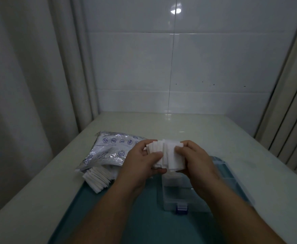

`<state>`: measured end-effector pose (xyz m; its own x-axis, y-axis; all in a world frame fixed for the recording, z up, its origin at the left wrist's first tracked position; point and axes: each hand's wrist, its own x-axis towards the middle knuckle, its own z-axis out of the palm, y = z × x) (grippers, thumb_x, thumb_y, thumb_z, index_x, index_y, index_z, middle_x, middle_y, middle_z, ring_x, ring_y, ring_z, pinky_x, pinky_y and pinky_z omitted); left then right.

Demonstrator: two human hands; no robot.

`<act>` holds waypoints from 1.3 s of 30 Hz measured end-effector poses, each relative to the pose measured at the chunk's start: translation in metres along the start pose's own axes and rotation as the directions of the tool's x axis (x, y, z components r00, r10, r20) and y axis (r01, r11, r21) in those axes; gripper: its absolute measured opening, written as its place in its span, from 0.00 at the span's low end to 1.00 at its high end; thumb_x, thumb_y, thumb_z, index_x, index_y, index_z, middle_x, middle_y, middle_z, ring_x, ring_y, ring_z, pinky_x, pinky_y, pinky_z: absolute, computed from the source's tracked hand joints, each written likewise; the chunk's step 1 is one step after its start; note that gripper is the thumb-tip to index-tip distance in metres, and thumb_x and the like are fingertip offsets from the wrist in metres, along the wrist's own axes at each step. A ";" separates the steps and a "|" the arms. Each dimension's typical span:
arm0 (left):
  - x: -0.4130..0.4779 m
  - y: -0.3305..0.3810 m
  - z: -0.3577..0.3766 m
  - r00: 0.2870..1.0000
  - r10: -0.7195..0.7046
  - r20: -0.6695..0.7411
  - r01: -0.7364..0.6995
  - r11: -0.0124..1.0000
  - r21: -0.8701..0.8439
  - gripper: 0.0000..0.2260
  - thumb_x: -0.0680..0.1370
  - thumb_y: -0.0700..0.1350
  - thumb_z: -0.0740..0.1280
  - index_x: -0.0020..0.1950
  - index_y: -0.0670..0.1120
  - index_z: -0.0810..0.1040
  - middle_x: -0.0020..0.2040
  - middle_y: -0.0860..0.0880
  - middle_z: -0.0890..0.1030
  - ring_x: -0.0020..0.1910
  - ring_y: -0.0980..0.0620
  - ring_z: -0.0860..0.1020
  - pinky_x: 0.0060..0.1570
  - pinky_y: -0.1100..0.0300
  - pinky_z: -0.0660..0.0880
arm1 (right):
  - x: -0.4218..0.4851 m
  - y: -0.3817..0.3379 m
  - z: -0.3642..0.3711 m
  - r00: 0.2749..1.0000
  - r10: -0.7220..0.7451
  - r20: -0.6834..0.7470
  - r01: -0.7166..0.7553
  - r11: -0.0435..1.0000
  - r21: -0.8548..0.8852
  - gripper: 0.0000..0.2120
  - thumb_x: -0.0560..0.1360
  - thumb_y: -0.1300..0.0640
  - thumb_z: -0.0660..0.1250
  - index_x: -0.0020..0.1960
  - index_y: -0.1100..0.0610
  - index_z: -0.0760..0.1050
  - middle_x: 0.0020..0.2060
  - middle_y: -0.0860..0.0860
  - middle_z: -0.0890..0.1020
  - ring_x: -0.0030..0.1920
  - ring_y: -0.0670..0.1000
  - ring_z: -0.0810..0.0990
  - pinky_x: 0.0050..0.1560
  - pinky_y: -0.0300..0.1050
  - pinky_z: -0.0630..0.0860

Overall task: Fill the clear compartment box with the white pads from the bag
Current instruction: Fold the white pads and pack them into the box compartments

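Note:
Both hands hold a fanned stack of white pads above the far end of the clear compartment box. My left hand grips the stack's left side, thumb on top. My right hand pinches its right side. The box lies open on a teal mat, its blue latch facing me and its lid folded out to the right. The silvery bag with blue shell prints lies to the left, with more white pads spilling from its near end.
A teal mat covers the near part of the pale table. A tiled wall stands behind, a curtain hangs on the left, and a ridged frame rises on the right.

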<state>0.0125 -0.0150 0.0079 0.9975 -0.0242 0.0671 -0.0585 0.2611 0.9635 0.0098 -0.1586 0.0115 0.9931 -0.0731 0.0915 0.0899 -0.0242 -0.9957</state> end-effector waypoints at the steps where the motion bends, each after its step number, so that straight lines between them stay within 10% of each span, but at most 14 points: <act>1: 0.000 0.000 0.000 1.000 0.008 -0.001 -0.008 1.000 0.014 0.12 0.76 0.32 0.65 0.55 0.45 0.77 0.46 0.42 0.81 0.38 0.47 0.81 0.35 0.53 0.81 | 0.000 0.000 0.000 1.000 -0.009 -0.002 0.009 1.000 -0.012 0.05 0.78 0.56 0.63 0.48 0.56 0.76 0.47 0.57 0.81 0.50 0.58 0.80 0.49 0.57 0.81; 18: 0.001 -0.004 -0.001 0.999 0.028 -0.037 -0.025 0.998 0.057 0.14 0.74 0.32 0.69 0.56 0.48 0.77 0.44 0.45 0.83 0.36 0.50 0.81 0.30 0.57 0.78 | 0.002 -0.001 -0.006 0.964 -0.155 -0.215 0.116 0.977 -0.181 0.06 0.72 0.55 0.72 0.40 0.56 0.77 0.38 0.53 0.82 0.41 0.54 0.81 0.40 0.49 0.81; 23: -0.001 -0.003 -0.001 0.999 0.044 -0.029 -0.039 0.989 0.143 0.16 0.73 0.35 0.71 0.57 0.50 0.77 0.44 0.47 0.83 0.34 0.55 0.79 0.27 0.61 0.73 | -0.002 -0.009 -0.007 0.993 -0.068 -0.101 0.073 0.996 0.055 0.05 0.73 0.60 0.70 0.43 0.61 0.77 0.39 0.57 0.83 0.36 0.51 0.81 0.33 0.40 0.78; 35: -0.001 -0.005 0.000 0.999 0.037 0.034 -0.041 0.986 0.158 0.16 0.73 0.39 0.72 0.58 0.52 0.78 0.52 0.42 0.83 0.47 0.45 0.83 0.46 0.50 0.81 | 0.000 -0.004 -0.005 0.984 -0.150 -0.098 0.131 0.976 -0.173 0.05 0.72 0.59 0.72 0.43 0.58 0.77 0.39 0.55 0.82 0.40 0.52 0.83 0.37 0.43 0.83; 39: 0.001 -0.003 -0.003 0.996 0.086 -0.028 -0.081 0.985 0.154 0.25 0.70 0.29 0.69 0.60 0.52 0.74 0.52 0.42 0.81 0.44 0.46 0.82 0.37 0.58 0.79 | -0.002 -0.009 -0.010 0.994 -0.112 -0.011 0.108 0.975 -0.194 0.02 0.75 0.59 0.69 0.46 0.53 0.78 0.42 0.51 0.82 0.42 0.50 0.80 0.38 0.42 0.79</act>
<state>0.0134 -0.0125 0.0045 0.9895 0.0250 0.1424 -0.1443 0.1103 0.9834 0.0068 -0.1686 0.0201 0.9758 -0.0812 0.2028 0.1803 -0.2252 -0.9575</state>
